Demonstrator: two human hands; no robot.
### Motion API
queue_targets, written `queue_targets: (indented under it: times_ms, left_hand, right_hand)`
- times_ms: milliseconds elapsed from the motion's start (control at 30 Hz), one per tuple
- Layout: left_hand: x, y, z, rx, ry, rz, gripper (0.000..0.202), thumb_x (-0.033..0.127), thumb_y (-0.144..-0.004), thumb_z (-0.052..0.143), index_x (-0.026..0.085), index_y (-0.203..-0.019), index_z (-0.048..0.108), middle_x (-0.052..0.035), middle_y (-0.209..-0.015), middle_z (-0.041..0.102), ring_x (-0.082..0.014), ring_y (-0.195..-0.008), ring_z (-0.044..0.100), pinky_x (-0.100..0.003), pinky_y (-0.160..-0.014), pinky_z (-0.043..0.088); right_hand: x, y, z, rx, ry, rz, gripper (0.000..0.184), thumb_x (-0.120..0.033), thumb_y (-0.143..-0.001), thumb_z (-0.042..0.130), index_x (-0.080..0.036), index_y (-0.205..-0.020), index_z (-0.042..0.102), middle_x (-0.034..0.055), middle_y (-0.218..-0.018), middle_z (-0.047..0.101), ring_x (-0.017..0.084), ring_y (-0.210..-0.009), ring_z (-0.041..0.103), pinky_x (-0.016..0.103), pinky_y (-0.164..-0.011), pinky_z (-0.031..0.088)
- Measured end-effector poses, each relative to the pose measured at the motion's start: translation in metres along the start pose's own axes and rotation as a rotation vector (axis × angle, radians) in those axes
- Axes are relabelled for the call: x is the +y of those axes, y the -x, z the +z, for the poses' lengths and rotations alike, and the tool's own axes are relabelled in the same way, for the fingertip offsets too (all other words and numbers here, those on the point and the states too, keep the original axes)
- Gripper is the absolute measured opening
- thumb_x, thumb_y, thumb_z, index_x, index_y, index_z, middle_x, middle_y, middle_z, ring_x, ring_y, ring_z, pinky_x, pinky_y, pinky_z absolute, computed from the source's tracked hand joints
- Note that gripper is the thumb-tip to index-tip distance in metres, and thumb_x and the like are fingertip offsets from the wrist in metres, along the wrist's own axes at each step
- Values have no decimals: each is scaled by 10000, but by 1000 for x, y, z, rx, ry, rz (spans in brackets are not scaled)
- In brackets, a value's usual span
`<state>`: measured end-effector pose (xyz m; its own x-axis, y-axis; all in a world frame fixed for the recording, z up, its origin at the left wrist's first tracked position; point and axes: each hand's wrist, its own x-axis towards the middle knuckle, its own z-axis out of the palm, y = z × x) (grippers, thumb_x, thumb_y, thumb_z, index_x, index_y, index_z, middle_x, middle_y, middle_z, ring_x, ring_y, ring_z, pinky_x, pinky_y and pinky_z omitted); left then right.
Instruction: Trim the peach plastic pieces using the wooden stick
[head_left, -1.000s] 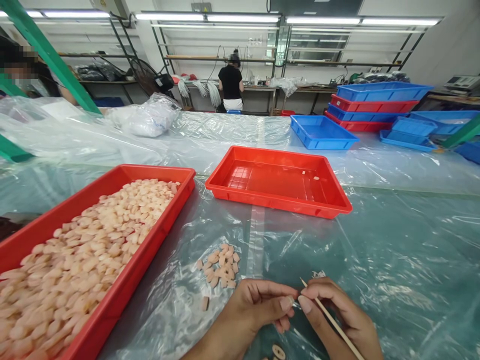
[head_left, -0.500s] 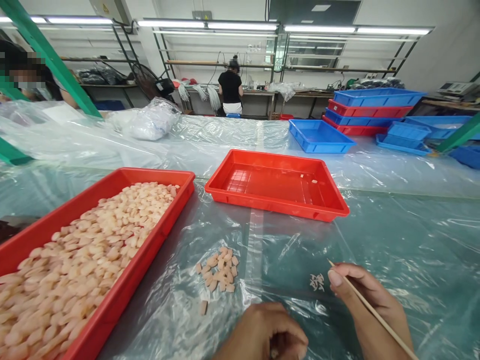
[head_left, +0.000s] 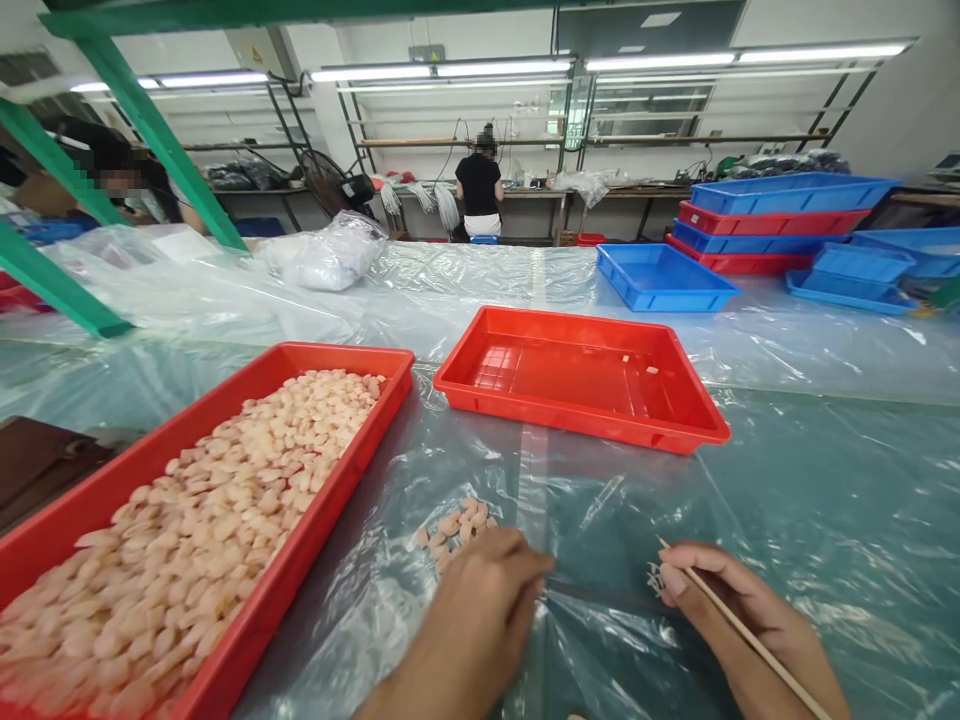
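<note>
My right hand (head_left: 750, 625) grips a thin pointed wooden stick (head_left: 757, 645), its tip pointing up and left. Close by its fingertips is a little heap of small white slivers (head_left: 655, 579), partly covered by the hand. My left hand (head_left: 480, 600) reaches over a small pile of flat beige pieces (head_left: 454, 522), hiding part of it. Its visible fingers stretch to the right and look apart; the fingertips over the pile are hidden. At left stands a red tray (head_left: 352, 440) filled with many pale, rounded beige pieces (head_left: 225, 500).
Another red tray (head_left: 570, 425) with two small pale bits inside lies ahead. Clear plastic sheeting covers the table (head_left: 840, 500). Blue and red trays (head_left: 780, 225) are stacked at back right. A plastic bag (head_left: 337, 250) and green posts (head_left: 165, 150) stand left; two people are beyond.
My left hand has moved up and forward from the near edge onto the beige pile. My right hand holds the stick much as before. The view has shifted slightly left.
</note>
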<state>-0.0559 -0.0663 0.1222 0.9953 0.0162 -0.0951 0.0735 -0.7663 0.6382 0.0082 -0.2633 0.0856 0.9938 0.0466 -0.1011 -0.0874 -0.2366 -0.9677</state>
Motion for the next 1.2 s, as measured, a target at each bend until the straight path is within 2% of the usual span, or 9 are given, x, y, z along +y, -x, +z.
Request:
queue_targets:
  times_ms: [100,267,433,567,767,900,1000,1100,1200]
  left_hand:
    - [-4,-3,-17,63,-250,-128,308,117,-866,373,172,-954,663,-81,-928,607,-250,-919,522,-383,-796,408]
    - [-10,-6,-21,30,-435,-127,329,99,-870,334,162,-922,653,-88,-983,621,-266,-944,511,-422,-823,401]
    - [-9,-5,-19,-28,-472,-110,321,54,-847,334,151,-902,635,-101,-1015,613,-263,-959,509,-418,-835,391]
    - [-8,-5,-22,-53,-470,-110,284,59,-844,332,139,-834,605,-103,-962,599,-259,-916,503,-412,-800,392]
    - [-14,-7,-19,30,-439,-31,211,55,-808,359,164,-745,529,-54,-849,552,-225,-830,477,-374,-745,381]
    - [-12,-4,-16,95,-310,4,203,42,-789,370,175,-689,488,-31,-784,536,-199,-792,469,-331,-715,378]
    - [-3,-1,-8,133,-43,37,168,73,-800,416,181,-711,510,-10,-756,558,-164,-749,492,-281,-688,386]
    - [6,0,9,91,296,16,99,152,-804,510,192,-800,600,-5,-770,594,-144,-754,535,-239,-697,412]
    - [9,-2,26,17,498,-20,173,201,-802,563,203,-941,667,-36,-835,630,-156,-794,564,-240,-730,431]
  right_hand:
    - [-4,1,-1,63,-14,18,310,-513,-653,662,-241,-801,675,7,-718,690,148,-618,649,153,-584,527]
    - [-5,-2,-2,66,-27,53,333,-523,-679,645,-234,-845,664,16,-827,693,173,-720,674,178,-649,535]
    - [2,-6,-3,-133,-17,81,369,-551,-699,607,-210,-828,662,24,-739,679,193,-711,675,223,-655,539]
    - [-2,-3,-1,-36,29,-3,323,-528,-711,610,-234,-834,662,5,-716,664,152,-716,627,169,-651,503]
    - [-7,5,3,-6,-17,-47,278,-496,-703,630,-228,-769,667,15,-799,660,133,-625,621,168,-584,505]
    - [-3,10,8,-90,-52,-26,275,-501,-714,612,-235,-760,664,11,-747,642,129,-599,603,170,-570,504]
    - [0,16,13,-156,-96,-22,254,-490,-709,622,-244,-740,677,-5,-715,640,114,-593,611,138,-543,487]
    - [0,19,17,-169,-143,-33,199,-430,-650,703,-260,-753,716,-10,-780,682,114,-670,652,111,-605,496]
    - [-1,20,16,-172,-170,-13,210,-415,-647,713,-276,-800,747,11,-854,721,148,-748,684,145,-670,522]
